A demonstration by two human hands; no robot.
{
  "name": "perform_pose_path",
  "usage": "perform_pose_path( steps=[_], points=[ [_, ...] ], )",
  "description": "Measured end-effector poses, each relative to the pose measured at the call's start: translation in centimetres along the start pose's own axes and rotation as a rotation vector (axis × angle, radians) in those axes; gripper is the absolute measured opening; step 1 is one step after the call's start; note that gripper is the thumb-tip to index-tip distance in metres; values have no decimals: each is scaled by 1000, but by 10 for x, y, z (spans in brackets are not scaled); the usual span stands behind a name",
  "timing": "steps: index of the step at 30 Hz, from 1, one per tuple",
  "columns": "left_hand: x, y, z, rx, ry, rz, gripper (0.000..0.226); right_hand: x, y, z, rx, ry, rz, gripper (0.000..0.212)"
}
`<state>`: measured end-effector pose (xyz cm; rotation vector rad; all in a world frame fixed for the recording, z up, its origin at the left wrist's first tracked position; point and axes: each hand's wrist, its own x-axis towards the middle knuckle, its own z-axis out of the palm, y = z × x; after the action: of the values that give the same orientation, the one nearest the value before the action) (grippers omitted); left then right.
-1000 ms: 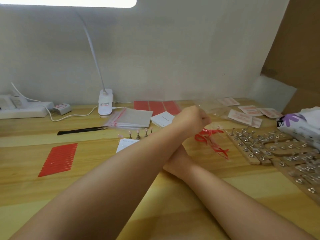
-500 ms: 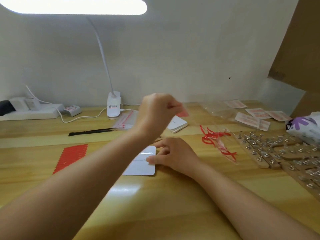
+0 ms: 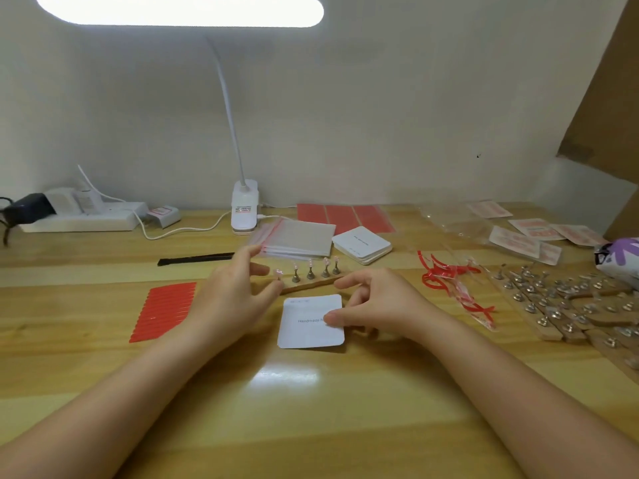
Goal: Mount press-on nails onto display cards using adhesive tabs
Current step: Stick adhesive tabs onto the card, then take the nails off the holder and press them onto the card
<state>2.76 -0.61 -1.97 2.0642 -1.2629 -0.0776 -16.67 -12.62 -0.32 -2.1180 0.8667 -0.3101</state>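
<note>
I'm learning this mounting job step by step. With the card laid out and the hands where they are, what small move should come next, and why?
Probably the left hand should pinch the leftmost nail off the wooden stand. Its fingers are already spread right beside that nail, while the right hand steadies the white card with a fingertip on its right edge. The card's face shows no nails mounted yet.

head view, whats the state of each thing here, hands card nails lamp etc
left hand: open, fingers at the left end of the wooden nail strip
right hand: open, thumb pressing the card
white rounded display card: flat on the table, no nails on it
wooden nail strip with metal pegs: lying behind the card, pink nails on the pegs
white clip desk lamp: switched on
stack of white cards: piled, untouched
</note>
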Motion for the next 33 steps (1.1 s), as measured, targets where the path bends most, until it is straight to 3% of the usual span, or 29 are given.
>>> perform_pose_path(
  steps=[5, 9, 13, 16, 24, 33],
  points=[
    [6, -7, 9, 51, -20, 47, 67, 0, 0, 1, 18, -18, 27, 52],
    [6, -11, 10, 10, 37, 97, 61, 1, 4, 1, 90, 55, -3, 34],
    [4, -10, 7, 26, 140, 208, 64, 5, 13, 7, 167, 339, -43, 18],
    [4, -10, 7, 16, 148, 214, 66, 10, 20, 12, 51, 537, -29, 25],
    [1, -7, 7, 7, 207, 269, 56, 14, 25, 14, -109, 464, -6, 31],
    [-6, 2, 4, -157, 148, 224, 50, 8, 18, 17, -30, 527, -92, 12]
  ],
)
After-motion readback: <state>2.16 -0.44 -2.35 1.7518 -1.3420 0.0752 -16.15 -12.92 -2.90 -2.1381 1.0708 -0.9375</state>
